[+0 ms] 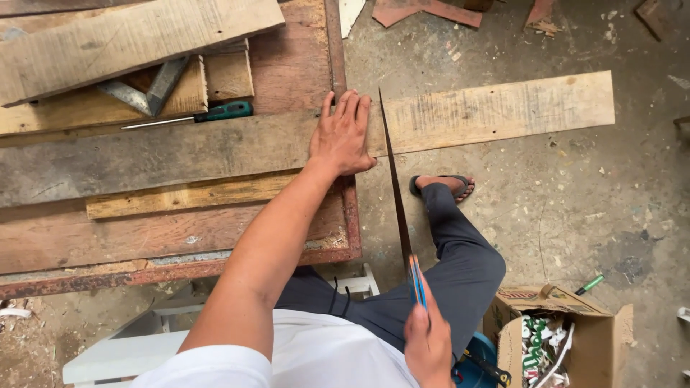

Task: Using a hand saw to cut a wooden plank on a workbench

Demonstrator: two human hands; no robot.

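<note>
While the long plank (215, 147) lies flat across the worktop (65, 237), we note its axis runs left to right, with the pale end (503, 108) carrying out past the worktop's right edge and hanging over the concrete floor (575, 208). That overhang is the piece that matters. The handsaw (395, 194) stands on edge at right angles to the plank, its blade running away from us, the tip at the plank's far edge just beyond the worktop's right edge. Our left hand (343, 135) is flat on the plank, fingers spread and pressing down, right beside the blade on the worktop side. It is the nearer hand to the cut line, close to touching the steel. Our right hand (428, 343) is closed around the saw's blue handle, low and near the body, well back from the plank. A foot in a sandal (444, 185) rests on the floor under the overhang. Loose boards (108, 50) are stacked at the worktop's far left corner, with a green-handled screwdriver (194, 115) beside them. A cardboard box (553, 334) sits by the right knee.
</note>
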